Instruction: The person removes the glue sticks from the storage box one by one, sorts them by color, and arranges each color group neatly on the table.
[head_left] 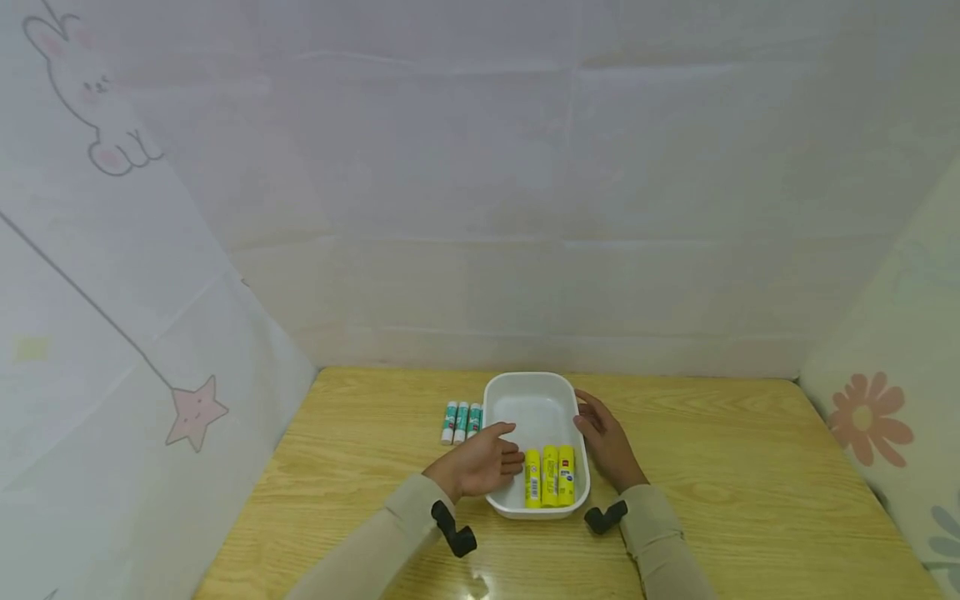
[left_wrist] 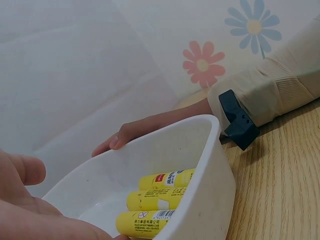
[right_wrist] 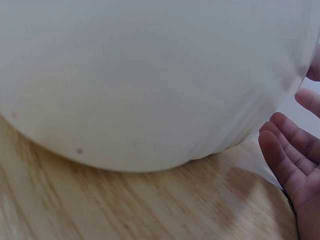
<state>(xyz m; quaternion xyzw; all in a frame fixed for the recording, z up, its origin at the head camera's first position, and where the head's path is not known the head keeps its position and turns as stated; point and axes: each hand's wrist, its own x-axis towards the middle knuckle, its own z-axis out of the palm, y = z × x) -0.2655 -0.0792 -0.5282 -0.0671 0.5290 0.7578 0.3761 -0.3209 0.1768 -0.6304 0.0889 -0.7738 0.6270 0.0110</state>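
A white plastic tray (head_left: 528, 408) stands on the table between both hands. Three yellow glue sticks (head_left: 550, 477) lie side by side at its near end. The left hand (head_left: 480, 463) reaches over the tray's left side, palm turned inward and fingers loosely bent, holding nothing; its fingertips are close to the leftmost yellow stick. At the right side, the right hand (head_left: 606, 442) holds the rim, its thumb over the edge and its fingers along the outer wall. From the right wrist, the wall (right_wrist: 150, 85) hides the thumb, while relaxed lower fingers (right_wrist: 274, 150) show beside it.
Three teal-and-white glue sticks (head_left: 461, 422) lie in a row just left of the tray. The wooden table (head_left: 750, 467) ends at a pale cloth backdrop (head_left: 480, 250) behind, with printed cloth at both sides. Each sleeve carries a black wrist mount (head_left: 453, 529).
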